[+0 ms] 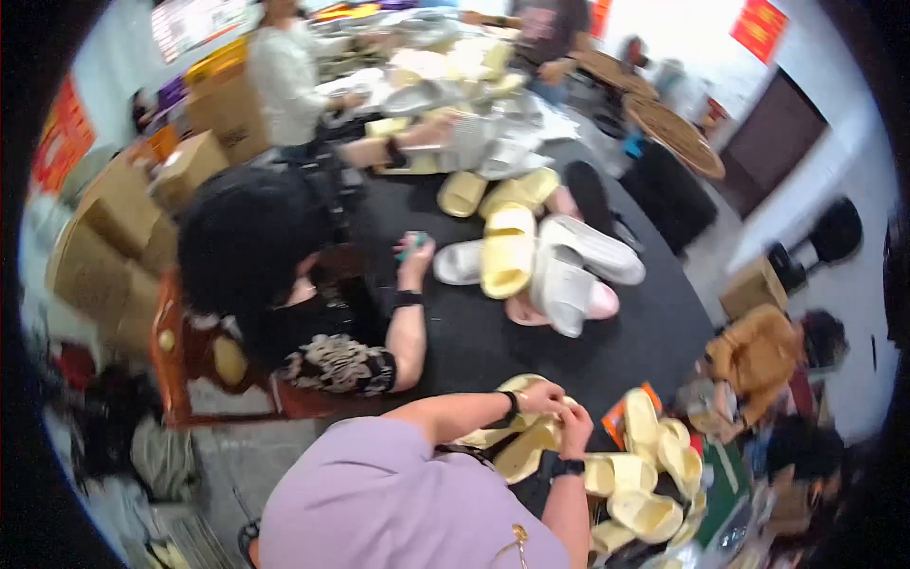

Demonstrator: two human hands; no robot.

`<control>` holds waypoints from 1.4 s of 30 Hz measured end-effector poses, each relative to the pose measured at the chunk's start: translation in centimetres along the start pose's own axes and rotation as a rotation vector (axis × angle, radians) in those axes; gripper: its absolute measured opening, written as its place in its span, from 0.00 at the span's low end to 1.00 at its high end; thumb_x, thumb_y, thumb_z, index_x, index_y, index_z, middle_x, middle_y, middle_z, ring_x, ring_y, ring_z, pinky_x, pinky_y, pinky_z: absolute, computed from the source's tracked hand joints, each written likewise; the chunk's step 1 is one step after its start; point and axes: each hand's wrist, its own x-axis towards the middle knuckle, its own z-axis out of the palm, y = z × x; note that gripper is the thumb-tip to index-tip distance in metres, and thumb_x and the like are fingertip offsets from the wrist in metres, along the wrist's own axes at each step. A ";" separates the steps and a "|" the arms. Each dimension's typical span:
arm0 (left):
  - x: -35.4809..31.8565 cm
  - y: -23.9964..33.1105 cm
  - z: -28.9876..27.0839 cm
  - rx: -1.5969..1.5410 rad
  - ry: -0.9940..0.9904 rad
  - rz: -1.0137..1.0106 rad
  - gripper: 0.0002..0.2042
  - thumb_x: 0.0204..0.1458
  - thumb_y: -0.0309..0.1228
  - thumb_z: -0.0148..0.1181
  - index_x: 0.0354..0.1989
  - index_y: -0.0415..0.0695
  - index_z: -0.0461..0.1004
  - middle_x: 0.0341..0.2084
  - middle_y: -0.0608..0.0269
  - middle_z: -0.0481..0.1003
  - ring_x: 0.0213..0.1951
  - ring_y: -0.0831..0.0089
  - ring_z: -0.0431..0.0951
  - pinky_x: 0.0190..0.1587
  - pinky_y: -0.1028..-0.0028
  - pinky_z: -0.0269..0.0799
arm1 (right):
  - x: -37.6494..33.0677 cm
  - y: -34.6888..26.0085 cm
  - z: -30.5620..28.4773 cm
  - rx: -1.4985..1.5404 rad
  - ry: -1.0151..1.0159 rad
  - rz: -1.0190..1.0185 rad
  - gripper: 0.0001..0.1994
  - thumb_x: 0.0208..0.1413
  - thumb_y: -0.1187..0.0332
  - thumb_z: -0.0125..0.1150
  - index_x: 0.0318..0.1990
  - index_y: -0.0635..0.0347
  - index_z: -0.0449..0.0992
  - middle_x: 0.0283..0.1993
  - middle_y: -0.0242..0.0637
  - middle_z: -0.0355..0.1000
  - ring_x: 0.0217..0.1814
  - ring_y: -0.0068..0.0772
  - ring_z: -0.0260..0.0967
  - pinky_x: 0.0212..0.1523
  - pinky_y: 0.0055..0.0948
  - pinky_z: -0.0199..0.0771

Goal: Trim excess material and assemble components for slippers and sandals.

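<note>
Both hands of the person in the lilac shirt (389, 493) come together near the edge of the black table (455, 356), fingertips almost meeting. Left hand (538, 396), dark band at the wrist, reaches in from the left; right hand (575, 431), watch (569, 467) on the wrist, rises from below, just to the right. Fingers of both bent inward; the left ones seem to lie against the upper slipper (518, 383), a pale yellow one partly hidden by that hand. Whether they grip its rim or something small between the tips, cannot tell: too blurred. What shows of this slipper is just above and left of the left fingers, so that hand is the nearer; its long axis cannot be read. Below the hands is the lower slipper (529, 453), also pale yellow, its long axis slanting from lower left to upper right, up toward the right fingers; contact with them unclear. Right of the right wrist, well within reach, is a loose heap of pale yellow slippers (646, 514) lying at mixed angles, an orange packet (614, 427) at its upper left. Farther up the table, well apart from both hands, lies a grey slipper (562, 289).
</note>
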 end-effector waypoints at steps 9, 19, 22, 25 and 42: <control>0.7 1.0 -1.5 0.049 -0.015 -0.066 0.07 0.48 0.30 0.54 0.28 0.38 0.73 0.22 0.65 0.73 0.27 0.79 0.70 0.31 0.76 0.67 | 0.4 -0.2 1.2 -0.053 0.032 -0.058 0.07 0.48 0.68 0.61 0.31 0.61 0.77 0.26 0.26 0.72 0.25 0.15 0.65 0.26 0.19 0.67; 1.3 -0.2 -0.3 0.089 -0.033 -0.114 0.05 0.47 0.29 0.56 0.27 0.39 0.73 0.20 0.68 0.72 0.24 0.81 0.70 0.29 0.80 0.66 | 0.2 0.3 0.6 0.047 0.048 -0.097 0.05 0.49 0.69 0.58 0.27 0.61 0.75 0.24 0.24 0.69 0.26 0.14 0.62 0.27 0.17 0.64; 1.2 -0.7 -0.5 0.090 -0.021 -0.120 0.05 0.47 0.28 0.56 0.27 0.39 0.73 0.20 0.69 0.72 0.24 0.82 0.69 0.28 0.80 0.65 | -0.1 -0.5 0.9 0.025 0.057 -0.104 0.05 0.48 0.69 0.58 0.27 0.60 0.75 0.23 0.24 0.69 0.24 0.14 0.62 0.25 0.17 0.63; 1.3 -1.6 -0.5 -0.047 0.006 -0.152 0.05 0.48 0.26 0.55 0.27 0.38 0.73 0.19 0.71 0.72 0.24 0.83 0.68 0.27 0.81 0.64 | -0.2 -0.6 1.1 0.072 0.014 -0.068 0.06 0.49 0.68 0.58 0.27 0.60 0.74 0.22 0.24 0.68 0.21 0.14 0.61 0.21 0.18 0.61; 1.0 -1.0 -0.2 0.001 -0.037 -0.098 0.09 0.48 0.31 0.56 0.28 0.36 0.74 0.22 0.64 0.73 0.27 0.77 0.71 0.31 0.76 0.66 | 0.5 0.8 0.5 -0.127 0.005 -0.118 0.06 0.51 0.68 0.60 0.29 0.62 0.76 0.25 0.27 0.72 0.27 0.15 0.66 0.28 0.19 0.67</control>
